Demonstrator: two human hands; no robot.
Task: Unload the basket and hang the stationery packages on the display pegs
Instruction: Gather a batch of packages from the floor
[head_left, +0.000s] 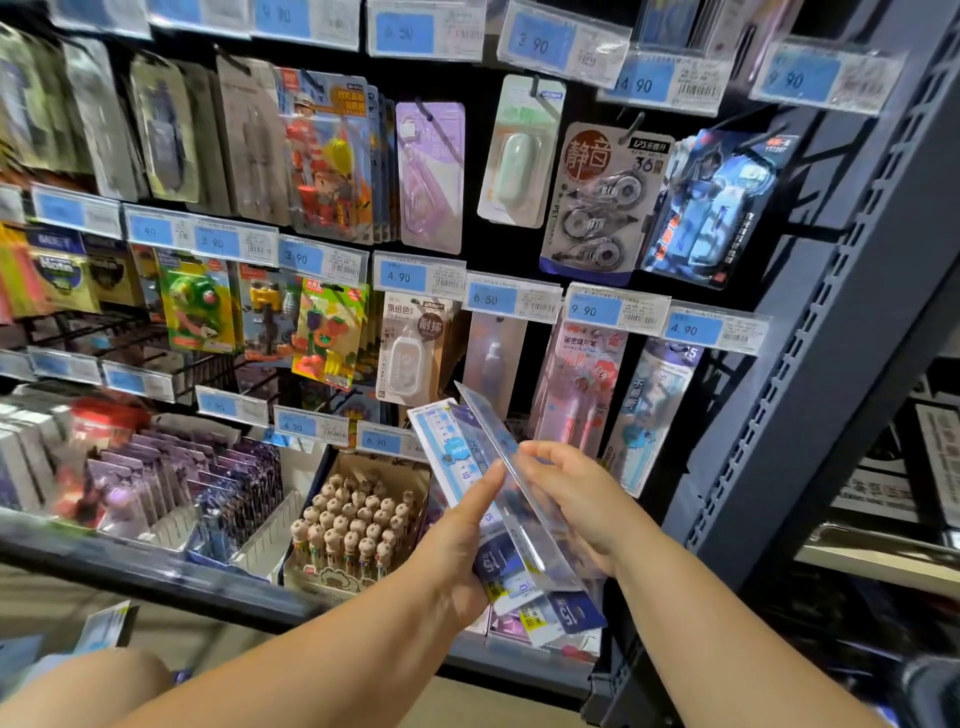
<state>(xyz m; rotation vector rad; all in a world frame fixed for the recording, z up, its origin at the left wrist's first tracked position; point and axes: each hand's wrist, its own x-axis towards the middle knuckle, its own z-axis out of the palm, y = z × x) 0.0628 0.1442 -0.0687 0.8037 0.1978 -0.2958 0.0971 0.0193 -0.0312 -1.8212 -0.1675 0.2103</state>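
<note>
The left hand (452, 545) gripped a stack of ruler packs (451, 447) in front of the display, fingers curled round its lower end and the thumb laid straight up the front, which kept the packs fanned and upright so one could be peeled away. The right hand (576, 499) pinched the top pack (493, 431) between thumb and fingertips along its edge and tilted it off the stack, its upper end aimed at the rows of hooks; that looked like singling out one pack so its hanger hole could be found and threaded. A likely home was the hanging pack (649, 415) of similar blue colouring to the right, under a price tag (693, 328), though whether it was the same product could not be told. The basket was not in view, so how much was left to unload could not be judged. On the shelf below, a cardboard box (379, 467) stood packed with pens (348, 519) set upright, their round figure tops showing, and just left of it a divided tray (265, 530) held purple packs (228, 478) filed on edge in rows, so each could be pulled out from the front
</note>
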